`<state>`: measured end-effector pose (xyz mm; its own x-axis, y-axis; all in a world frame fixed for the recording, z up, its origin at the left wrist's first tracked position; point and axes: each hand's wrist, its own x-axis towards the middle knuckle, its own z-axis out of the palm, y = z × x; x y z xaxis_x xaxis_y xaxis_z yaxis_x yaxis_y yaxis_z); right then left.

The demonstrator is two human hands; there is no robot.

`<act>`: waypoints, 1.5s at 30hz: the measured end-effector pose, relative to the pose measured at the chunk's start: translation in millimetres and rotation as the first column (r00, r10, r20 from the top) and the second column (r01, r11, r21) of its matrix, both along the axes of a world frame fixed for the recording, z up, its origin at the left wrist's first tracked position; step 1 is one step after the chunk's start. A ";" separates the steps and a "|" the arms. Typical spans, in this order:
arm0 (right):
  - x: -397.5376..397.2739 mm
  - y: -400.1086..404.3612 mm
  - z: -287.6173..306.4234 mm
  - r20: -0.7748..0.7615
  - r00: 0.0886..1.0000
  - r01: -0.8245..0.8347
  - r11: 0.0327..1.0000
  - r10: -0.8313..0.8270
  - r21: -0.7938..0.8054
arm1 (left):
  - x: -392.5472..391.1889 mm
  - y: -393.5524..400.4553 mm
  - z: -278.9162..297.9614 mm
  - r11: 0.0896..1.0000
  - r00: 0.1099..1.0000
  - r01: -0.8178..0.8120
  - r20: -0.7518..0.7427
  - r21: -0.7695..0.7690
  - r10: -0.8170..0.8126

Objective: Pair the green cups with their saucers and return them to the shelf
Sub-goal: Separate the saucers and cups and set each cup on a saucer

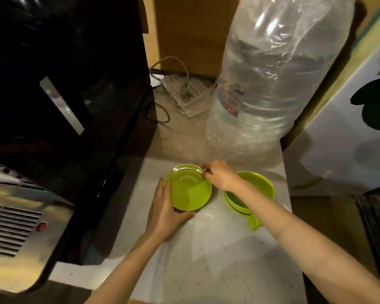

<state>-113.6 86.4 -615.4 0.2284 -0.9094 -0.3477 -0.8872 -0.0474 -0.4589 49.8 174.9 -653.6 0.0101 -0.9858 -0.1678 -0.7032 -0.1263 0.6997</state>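
A stack of green saucers [188, 189] sits on the white counter [206, 260] at centre. My left hand [165, 212] cups the stack's left and near edge, thumb along the front. My right hand [217, 176] pinches the far right rim of the top saucer with its fingertips. Just right of the saucers, green cups [259, 185] are nested in a stack, partly hidden under my right forearm; a green handle [253, 222] sticks out at the near side.
A big clear water bottle in plastic wrap [270, 84] stands behind the cups. A black appliance [64, 84] fills the left, a metal one with a red button [42, 226] in front of it. A power strip with cables [184, 93] lies at the back.
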 end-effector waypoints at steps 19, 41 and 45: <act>15.2 42.2 21.8 0.136 0.986 0.115 0.981 -0.094 -0.158 | 31.4 37.2 32.7 0.979 0.987 0.051 -0.138 -0.199 -0.080; 15.2 142.9 -33.4 0.363 0.804 0.463 0.879 -0.471 0.113 | 59.1 105.7 2.5 0.957 0.939 0.289 0.205 -0.030 -0.277; 15.2 140.3 -33.2 0.390 0.787 0.469 0.874 -0.478 0.124 | 61.3 96.7 -0.8 0.948 0.927 0.317 0.205 0.017 -0.313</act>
<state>-98.4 226.8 -648.5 -0.1077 -0.9339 -0.3409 -0.5371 0.3432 -0.7706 111.1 271.7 -654.5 -0.2694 -0.9463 -0.1787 -0.8316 0.1350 0.5387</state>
